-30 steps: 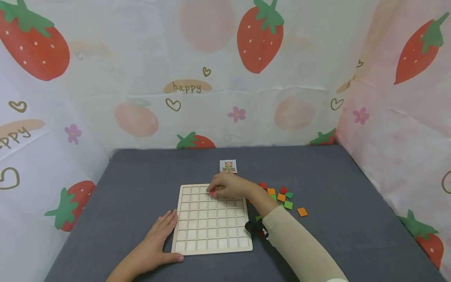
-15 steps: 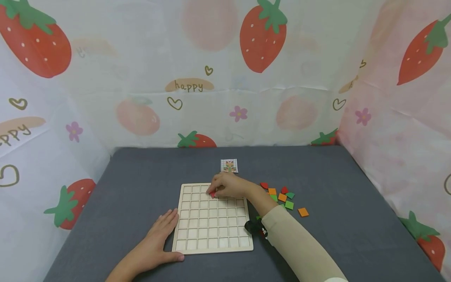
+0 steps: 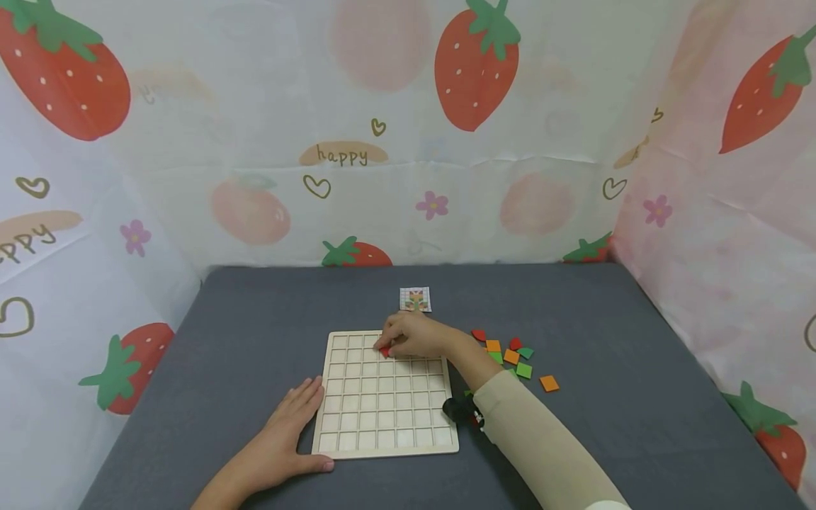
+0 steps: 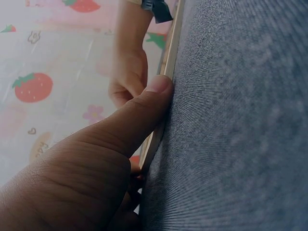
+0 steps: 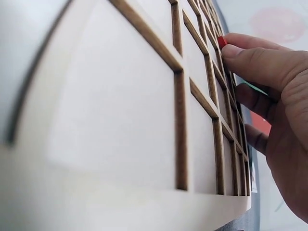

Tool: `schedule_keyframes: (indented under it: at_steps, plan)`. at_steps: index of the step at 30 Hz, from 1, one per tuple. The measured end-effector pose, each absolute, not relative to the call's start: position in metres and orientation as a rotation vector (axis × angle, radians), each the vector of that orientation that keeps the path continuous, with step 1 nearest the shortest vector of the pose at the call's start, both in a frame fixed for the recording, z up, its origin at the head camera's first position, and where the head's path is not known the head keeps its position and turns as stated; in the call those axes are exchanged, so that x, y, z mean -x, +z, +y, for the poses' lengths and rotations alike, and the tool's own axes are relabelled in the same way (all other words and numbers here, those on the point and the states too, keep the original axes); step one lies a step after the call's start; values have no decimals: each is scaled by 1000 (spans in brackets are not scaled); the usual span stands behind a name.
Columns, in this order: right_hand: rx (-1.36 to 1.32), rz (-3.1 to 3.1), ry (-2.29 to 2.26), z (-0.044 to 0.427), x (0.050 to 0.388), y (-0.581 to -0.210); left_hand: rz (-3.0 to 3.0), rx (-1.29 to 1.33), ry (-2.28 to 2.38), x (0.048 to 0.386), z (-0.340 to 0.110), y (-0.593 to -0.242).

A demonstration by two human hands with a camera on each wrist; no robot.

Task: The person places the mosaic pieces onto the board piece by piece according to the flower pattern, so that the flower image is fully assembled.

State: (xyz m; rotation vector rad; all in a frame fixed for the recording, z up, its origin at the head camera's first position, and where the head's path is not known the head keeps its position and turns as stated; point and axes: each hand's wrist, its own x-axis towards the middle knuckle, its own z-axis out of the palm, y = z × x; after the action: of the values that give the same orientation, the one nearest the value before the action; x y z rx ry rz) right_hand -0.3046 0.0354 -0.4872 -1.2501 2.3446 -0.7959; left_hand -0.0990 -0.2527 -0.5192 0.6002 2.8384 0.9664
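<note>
A pale wooden grid board (image 3: 366, 403) lies on the dark grey table. At its far rows my right hand (image 3: 414, 336) pinches a small red tile (image 3: 384, 351) between thumb and fingertips. In the right wrist view the red tile (image 5: 222, 42) shows at the fingertips, by the grid ridges; its full outline is hidden. My left hand (image 3: 280, 443) rests at the board's near left corner, fingers fairly straight along the left edge and thumb against the near edge. The left wrist view shows the left thumb (image 4: 153, 91) against the board's side.
Several loose tiles lie right of the board, among them an orange tile (image 3: 549, 383), a green tile (image 3: 524, 370) and a red tile (image 3: 479, 334). My right forearm partly covers this group. A small patterned card (image 3: 415, 298) lies beyond the board. Strawberry-print cloth (image 3: 255, 106) surrounds the table.
The view has shifted slightly. Both hands keep their places, and the red tile stays pinched at the same spot over the board.
</note>
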Motion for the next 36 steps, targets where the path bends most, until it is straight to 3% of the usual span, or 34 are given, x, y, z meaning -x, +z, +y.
schedule_keyframes:
  at_steps: [36]
  plan:
    - [1332,2506,-658,31,295,-487,2820,-591,953,100,-252,-519]
